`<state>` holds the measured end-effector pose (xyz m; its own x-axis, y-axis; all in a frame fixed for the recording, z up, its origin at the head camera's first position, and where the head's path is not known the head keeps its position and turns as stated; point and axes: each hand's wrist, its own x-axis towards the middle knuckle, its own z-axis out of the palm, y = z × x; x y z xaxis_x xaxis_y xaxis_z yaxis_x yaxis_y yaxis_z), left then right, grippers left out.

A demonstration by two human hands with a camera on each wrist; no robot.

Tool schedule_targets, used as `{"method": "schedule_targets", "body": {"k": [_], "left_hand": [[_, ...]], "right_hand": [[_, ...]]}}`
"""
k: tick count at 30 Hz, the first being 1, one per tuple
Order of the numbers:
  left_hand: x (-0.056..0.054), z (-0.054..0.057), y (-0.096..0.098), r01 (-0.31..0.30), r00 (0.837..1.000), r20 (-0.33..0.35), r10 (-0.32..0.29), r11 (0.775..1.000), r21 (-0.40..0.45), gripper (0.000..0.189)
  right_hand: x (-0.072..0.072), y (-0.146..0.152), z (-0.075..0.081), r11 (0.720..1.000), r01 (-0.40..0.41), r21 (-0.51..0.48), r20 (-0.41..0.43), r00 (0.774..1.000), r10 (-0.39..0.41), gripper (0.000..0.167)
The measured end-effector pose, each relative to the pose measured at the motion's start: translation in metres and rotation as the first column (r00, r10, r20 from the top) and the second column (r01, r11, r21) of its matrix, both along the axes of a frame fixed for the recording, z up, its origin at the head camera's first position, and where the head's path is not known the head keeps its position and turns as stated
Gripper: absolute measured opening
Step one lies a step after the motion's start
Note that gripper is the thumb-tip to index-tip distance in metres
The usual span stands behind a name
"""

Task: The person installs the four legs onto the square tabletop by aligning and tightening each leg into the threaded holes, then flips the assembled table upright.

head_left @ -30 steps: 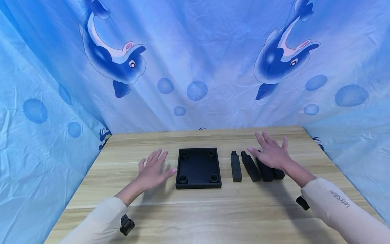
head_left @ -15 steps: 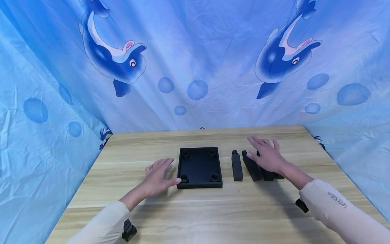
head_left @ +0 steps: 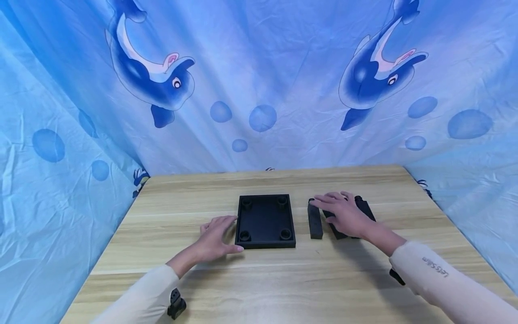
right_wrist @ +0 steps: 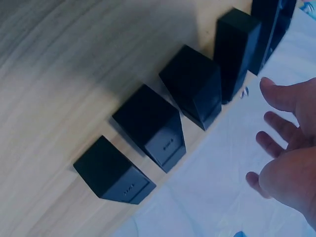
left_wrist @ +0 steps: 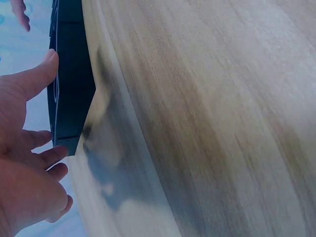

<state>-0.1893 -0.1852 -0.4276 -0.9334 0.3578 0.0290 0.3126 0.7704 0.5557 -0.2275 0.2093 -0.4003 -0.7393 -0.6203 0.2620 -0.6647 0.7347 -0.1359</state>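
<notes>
A square black tray-like panel (head_left: 265,220) with a raised rim and a round socket at each corner lies on the table. My left hand (head_left: 216,240) is at its left side, thumb by the near left corner and fingers along the left edge; whether they touch is hard to tell. Right of the panel lie several black square posts, each narrowing to a small round end; the leftmost post (head_left: 315,222) is nearly straight. Over the other posts hovers my right hand (head_left: 346,216), fingers spread, holding nothing. In the right wrist view the posts' square ends (right_wrist: 150,128) face the camera.
The wooden table (head_left: 267,283) has its far edge against a blue curtain (head_left: 263,67) printed with dolphins. More curtain hangs at both sides. A small black device (head_left: 176,305) sits under my left sleeve.
My left hand has moved right and lower, up to the panel's left edge. The right hand has shifted left and down over the posts, uncovering the rightmost one. Panel and posts stay put.
</notes>
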Motion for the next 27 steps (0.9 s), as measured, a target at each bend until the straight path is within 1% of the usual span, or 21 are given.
{"method": "schedule_targets", "body": {"k": [4,8,13,17,22,27], "left_hand": [[-0.002,-0.001,0.004,0.006,1.000,0.008,-0.006,1.000,0.000,0.089],[-0.004,-0.001,0.006,0.007,1.000,0.022,-0.008,1.000,0.017,0.086],[-0.004,-0.001,0.007,0.014,1.000,0.015,-0.014,0.999,0.031,0.077],[-0.005,-0.002,0.006,0.008,1.000,0.007,-0.008,1.000,0.030,0.072],[-0.006,-0.004,0.006,0.002,1.000,-0.005,-0.002,1.000,0.019,0.072],[-0.007,-0.004,0.006,-0.004,1.000,-0.014,0.004,1.000,0.008,0.071]], "right_hand": [[0.000,-0.006,-0.008,0.996,-0.073,0.051,-0.036,0.997,0.075,0.060],[0.000,-0.010,-0.014,0.988,-0.125,0.088,-0.063,0.989,0.130,0.056],[0.001,-0.012,-0.023,0.979,-0.172,0.110,-0.072,0.981,0.181,0.061],[0.000,-0.014,-0.029,0.970,-0.211,0.123,-0.106,0.969,0.225,0.062],[-0.001,-0.014,-0.034,0.966,-0.232,0.116,-0.121,0.962,0.246,0.062],[-0.005,-0.014,-0.034,0.961,-0.244,0.128,-0.133,0.956,0.261,0.061]]}}
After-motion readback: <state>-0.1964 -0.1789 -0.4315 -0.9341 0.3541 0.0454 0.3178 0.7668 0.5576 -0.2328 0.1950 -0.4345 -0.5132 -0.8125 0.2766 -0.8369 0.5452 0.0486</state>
